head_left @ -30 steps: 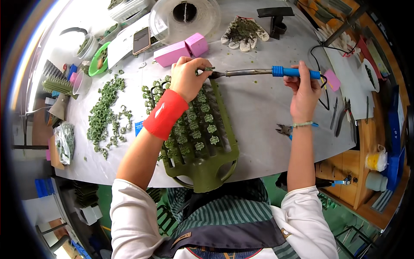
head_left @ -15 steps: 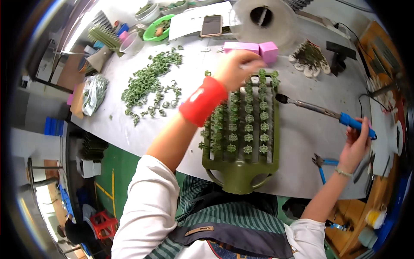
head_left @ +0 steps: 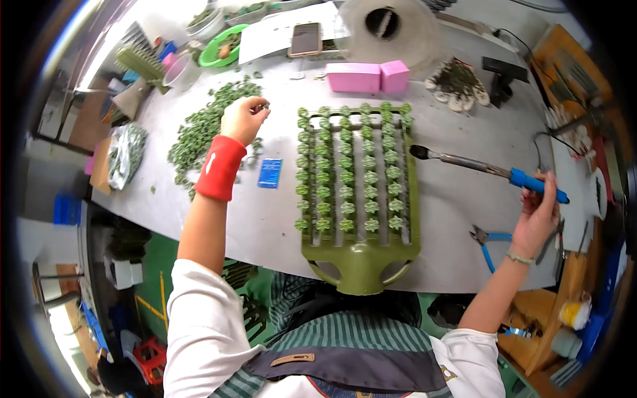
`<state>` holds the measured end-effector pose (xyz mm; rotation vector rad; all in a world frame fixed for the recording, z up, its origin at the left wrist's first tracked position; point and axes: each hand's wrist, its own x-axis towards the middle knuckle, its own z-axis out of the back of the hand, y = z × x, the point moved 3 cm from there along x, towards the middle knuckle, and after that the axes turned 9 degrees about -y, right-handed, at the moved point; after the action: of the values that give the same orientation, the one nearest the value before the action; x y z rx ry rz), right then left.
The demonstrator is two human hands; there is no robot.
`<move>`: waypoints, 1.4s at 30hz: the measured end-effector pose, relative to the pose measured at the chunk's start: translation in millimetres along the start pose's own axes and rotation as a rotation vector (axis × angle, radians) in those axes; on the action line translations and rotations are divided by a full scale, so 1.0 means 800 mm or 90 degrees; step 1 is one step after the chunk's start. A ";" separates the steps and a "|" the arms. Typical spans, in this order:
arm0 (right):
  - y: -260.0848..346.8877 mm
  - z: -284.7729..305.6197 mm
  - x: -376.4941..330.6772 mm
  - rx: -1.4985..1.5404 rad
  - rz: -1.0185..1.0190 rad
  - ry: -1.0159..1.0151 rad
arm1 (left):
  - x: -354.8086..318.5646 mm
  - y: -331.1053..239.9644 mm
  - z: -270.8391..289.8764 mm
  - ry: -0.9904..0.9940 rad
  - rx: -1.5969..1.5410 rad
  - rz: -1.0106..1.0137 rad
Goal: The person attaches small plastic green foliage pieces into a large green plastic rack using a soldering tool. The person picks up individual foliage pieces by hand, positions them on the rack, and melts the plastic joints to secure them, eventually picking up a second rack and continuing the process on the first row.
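Note:
Over the pile of small green plastic plant pieces [head_left: 189, 146] hovers my left hand [head_left: 243, 122], wearing a red wristband; its fingertips pinch a small green plant piece [head_left: 264, 107], partly hidden. My right hand [head_left: 536, 215] grips the blue handle of a soldering iron [head_left: 478, 164], whose dark, spoon-like tip points left. Between my hands lies an olive-green ribbed plastic frame [head_left: 361, 255], its narrow end toward me. Rows of green rosettes line its ribs. The iron's tip is just beyond the frame's right edge.
A blue packet [head_left: 269, 173] lies left of the frame. Pink blocks [head_left: 353, 78], a phone [head_left: 305, 40] and a clear round container [head_left: 415, 40] stand behind. At right are a dirty glove [head_left: 458, 85] and blue-handled cutters [head_left: 488, 249]. A plastic bag [head_left: 127, 156] sits far left.
My left hand has moved left from above the frame's far end to the pile, uncovering the rosette rows and the blue packet. My right hand still holds the soldering iron in nearly the same place.

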<state>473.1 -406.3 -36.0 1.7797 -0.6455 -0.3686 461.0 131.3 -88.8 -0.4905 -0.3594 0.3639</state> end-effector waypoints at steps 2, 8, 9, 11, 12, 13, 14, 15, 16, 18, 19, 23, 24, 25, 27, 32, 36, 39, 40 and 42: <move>0.001 0.002 0.000 0.010 0.006 0.005 | -0.013 -0.066 -0.012 0.040 -0.234 -0.032; -0.011 0.006 0.008 0.030 -0.003 0.035 | -0.079 -0.239 -0.070 0.145 -0.300 -0.236; -0.013 0.006 0.009 0.030 0.000 0.029 | -0.084 -0.254 -0.073 0.102 -0.244 -0.292; -0.019 0.004 0.009 0.046 -0.015 0.053 | -0.090 -0.270 -0.084 0.068 -0.215 -0.323; -0.022 0.002 0.008 0.056 -0.011 0.053 | -0.092 -0.273 -0.090 0.039 -0.178 -0.331; -0.026 0.002 0.008 0.056 -0.010 0.047 | -0.093 -0.275 -0.096 0.009 -0.142 -0.338; -0.030 0.002 0.009 0.061 -0.015 0.050 | -0.091 -0.274 -0.106 0.009 -0.138 -0.334; -0.033 0.002 0.009 0.067 -0.021 0.051 | -0.091 -0.276 -0.111 0.013 -0.138 -0.339; -0.033 0.000 0.007 0.066 -0.025 0.039 | -0.091 -0.278 -0.114 -0.007 -0.113 -0.374; -0.038 -0.002 0.007 0.066 -0.026 0.040 | -0.091 -0.281 -0.119 -0.021 -0.087 -0.407; -0.040 -0.003 0.008 0.065 -0.027 0.048 | -0.090 -0.281 -0.121 -0.017 -0.087 -0.410; -0.042 -0.010 0.007 0.052 -0.027 0.068 | -0.088 -0.278 -0.127 -0.013 -0.077 -0.401; -0.044 -0.012 0.006 0.054 -0.034 0.077 | -0.086 -0.272 -0.125 -0.015 -0.075 -0.396; -0.041 -0.009 0.008 0.044 -0.013 0.070 | -0.084 -0.266 -0.121 -0.020 -0.072 -0.390; -0.032 0.002 0.013 0.012 0.003 0.050 | -0.083 -0.263 -0.122 -0.016 -0.056 -0.395; -0.007 0.027 0.019 0.003 -0.013 0.006 | -0.070 -0.264 -0.098 0.044 -0.193 -0.359; -0.006 0.023 0.008 0.006 -0.020 0.010 | -0.016 -0.117 -0.021 -0.033 -0.175 -0.115; -0.013 0.028 0.011 0.017 -0.050 0.051 | -0.016 0.039 0.033 -0.027 0.234 -0.130; -0.014 0.027 0.011 0.014 -0.054 0.057 | -0.025 0.073 0.038 -0.008 0.323 -0.159; -0.011 0.027 0.010 0.006 -0.048 0.054 | -0.044 0.074 0.025 0.034 0.320 -0.155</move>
<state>469.9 -426.2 -50.0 1.8229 -0.5220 -0.3394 407.2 172.8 -110.9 0.0373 -0.2588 0.1925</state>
